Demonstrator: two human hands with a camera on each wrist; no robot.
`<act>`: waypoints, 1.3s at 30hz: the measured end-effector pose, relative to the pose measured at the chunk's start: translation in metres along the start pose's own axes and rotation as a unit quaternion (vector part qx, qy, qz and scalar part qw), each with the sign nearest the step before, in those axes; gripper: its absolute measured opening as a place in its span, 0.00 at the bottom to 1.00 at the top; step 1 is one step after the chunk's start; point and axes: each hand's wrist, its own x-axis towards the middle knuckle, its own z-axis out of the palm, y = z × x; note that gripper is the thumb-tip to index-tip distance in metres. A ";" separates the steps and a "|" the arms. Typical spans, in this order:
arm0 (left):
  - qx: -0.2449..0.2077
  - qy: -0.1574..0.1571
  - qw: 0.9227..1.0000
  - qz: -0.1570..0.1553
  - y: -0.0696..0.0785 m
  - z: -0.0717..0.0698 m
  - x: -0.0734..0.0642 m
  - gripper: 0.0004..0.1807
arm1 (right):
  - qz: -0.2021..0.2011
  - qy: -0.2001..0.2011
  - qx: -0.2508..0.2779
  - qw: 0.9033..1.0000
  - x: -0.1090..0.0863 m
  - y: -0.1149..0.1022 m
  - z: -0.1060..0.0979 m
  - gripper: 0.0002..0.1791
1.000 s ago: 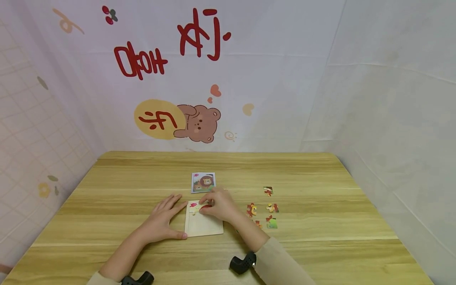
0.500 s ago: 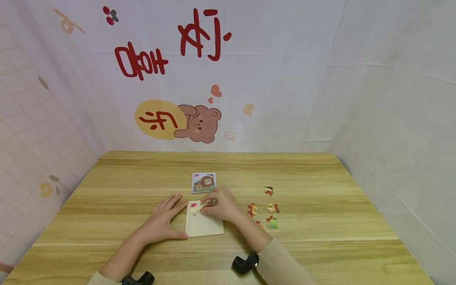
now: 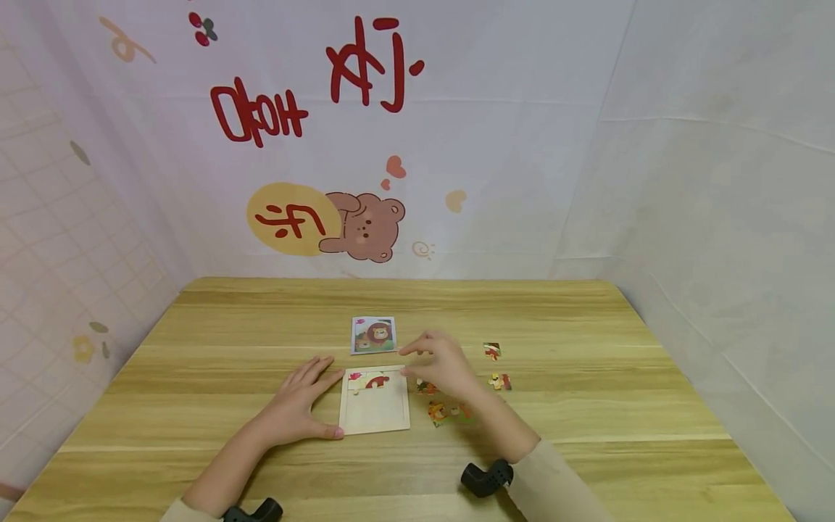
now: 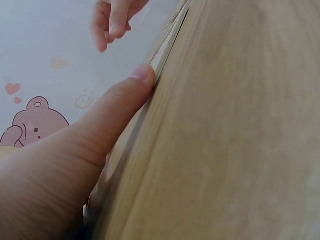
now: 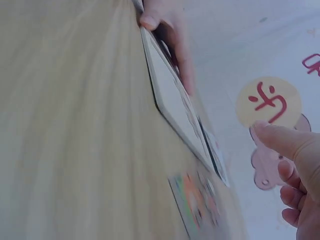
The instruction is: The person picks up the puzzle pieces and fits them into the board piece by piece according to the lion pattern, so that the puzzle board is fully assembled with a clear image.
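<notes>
A pale puzzle tray [image 3: 375,413] lies on the table, its far-left part filled by joined jigsaw pieces [image 3: 377,380] with a pink and a red-brown print. My left hand [image 3: 296,406] rests at the tray's left side; the thumb touches the near-left corner, the index finger the far-left corner. In the left wrist view the thumb [image 4: 117,102] lies straight against the tray edge. Off the tray's far-right corner hovers my right hand [image 3: 446,366], thumb and fingers apart with nothing between them. The right wrist view shows its fingers [image 5: 287,140] holding nothing.
Behind the tray lies a lion picture card [image 3: 374,335]. Loose jigsaw pieces lie right of the tray, one orange piece [image 3: 437,413] partly beside my right forearm. Farther right are a far piece [image 3: 492,351] and a yellow-and-red piece [image 3: 500,381]. A printed cloth [image 3: 509,145] hangs behind the table.
My right hand has let go of the red-brown jigsaw piece, which now lies in the tray, and has moved right and away. The left hand stays in place.
</notes>
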 end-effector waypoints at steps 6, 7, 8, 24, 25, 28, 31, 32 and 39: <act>0.000 0.001 1.000 0.000 0.000 0.001 0.000 0.60 | -0.005 0.003 -0.007 1.000 -0.009 0.020 -0.023 0.16; -0.001 0.001 1.000 0.000 0.000 0.001 0.000 0.60 | -0.004 0.002 -0.005 1.000 -0.011 0.023 -0.027 0.16; -0.001 0.001 1.000 -0.001 0.000 0.001 0.000 0.60 | -0.002 0.003 -0.005 1.000 -0.012 0.026 -0.031 0.17; -0.010 0.000 1.000 -0.001 0.004 -0.002 0.000 0.59 | 0.031 -0.011 -0.014 0.999 -0.042 0.087 -0.088 0.21; -0.011 -0.001 1.000 -0.001 0.004 -0.002 0.000 0.59 | 0.031 -0.010 -0.018 0.999 -0.043 0.091 -0.091 0.21; -0.012 -0.002 1.000 -0.003 0.003 -0.002 0.000 0.59 | 0.030 -0.009 -0.028 0.999 -0.046 0.103 -0.098 0.22; -0.010 -0.002 1.000 -0.003 0.003 -0.001 0.000 0.59 | 0.040 -0.011 -0.031 0.999 -0.049 0.115 -0.103 0.23; -0.010 -0.001 1.000 -0.002 0.003 -0.001 0.000 0.59 | 0.042 -0.012 -0.031 0.999 -0.049 0.117 -0.105 0.24; -0.009 0.000 1.000 0.000 0.004 -0.001 0.000 0.59 | 0.064 -0.028 -0.039 0.997 -0.050 0.132 -0.114 0.24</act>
